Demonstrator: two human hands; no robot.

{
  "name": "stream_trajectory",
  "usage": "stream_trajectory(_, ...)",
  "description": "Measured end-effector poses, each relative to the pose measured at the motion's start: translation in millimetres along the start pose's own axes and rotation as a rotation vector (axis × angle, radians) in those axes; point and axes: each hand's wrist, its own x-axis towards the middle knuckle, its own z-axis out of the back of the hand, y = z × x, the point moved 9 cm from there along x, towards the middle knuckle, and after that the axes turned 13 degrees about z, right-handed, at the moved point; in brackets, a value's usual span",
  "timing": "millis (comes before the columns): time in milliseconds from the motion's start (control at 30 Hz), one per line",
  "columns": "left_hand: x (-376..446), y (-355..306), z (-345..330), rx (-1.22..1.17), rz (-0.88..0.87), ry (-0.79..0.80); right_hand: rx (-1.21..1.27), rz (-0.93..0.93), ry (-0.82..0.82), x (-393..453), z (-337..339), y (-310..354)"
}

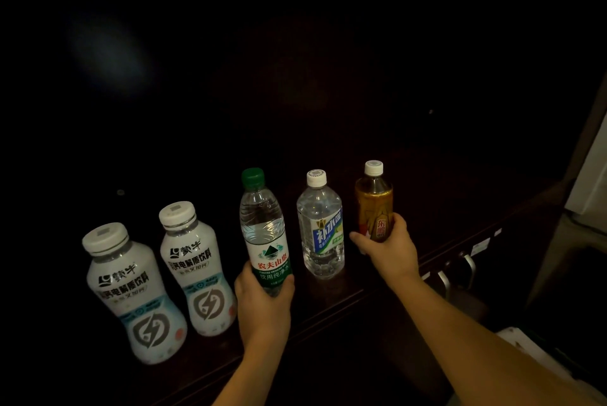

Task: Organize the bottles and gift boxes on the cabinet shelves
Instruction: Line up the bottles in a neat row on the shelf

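Several bottles stand in a row on a dark wooden cabinet shelf (pixel 437 208). At the left are two white electrolyte drink bottles (pixel 138 294) (pixel 197 271) with white caps. My left hand (pixel 262 307) grips the base of a clear water bottle with a green cap (pixel 262 228). To its right stands a clear bottle with a white cap and blue label (pixel 320 228), untouched. My right hand (pixel 386 251) wraps the lower part of a small amber drink bottle with a white cap (pixel 374 202). No gift boxes are visible.
The cabinet interior behind the bottles is very dark. Metal drawer handles (pixel 460 269) sit below the shelf edge at the right. A pale vertical panel (pixel 588 175) rises at the far right, and a white object (pixel 525 349) lies lower right.
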Motion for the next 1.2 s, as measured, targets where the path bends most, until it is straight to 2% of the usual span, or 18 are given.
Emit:
stream_trajectory(133,0,1,0,-0.007,-0.004,0.003,-0.111,-0.035,-0.036,0,3,0)
stream_trajectory(400,1,1,-1,-0.010,-0.007,0.014,-0.030,-0.033,0.048,3,-3,-3)
stream_trajectory(933,-9,-3,3,-0.013,0.008,0.044,0.047,0.000,0.088,-1,6,0)
stream_trajectory(1000,-22,-1,7,-0.020,-0.012,0.060,0.003,-0.012,0.051,-5,13,1)
stream_trajectory(1100,-50,9,25,-0.108,-0.024,0.070,-0.068,0.056,-0.121,-21,33,19)
stream_trajectory(1133,-61,13,37,-0.144,-0.052,0.047,-0.064,0.103,-0.161,-29,36,28)
stream_trajectory(1200,-80,13,69,-0.144,-0.192,-0.041,-0.011,0.154,-0.141,-48,26,43)
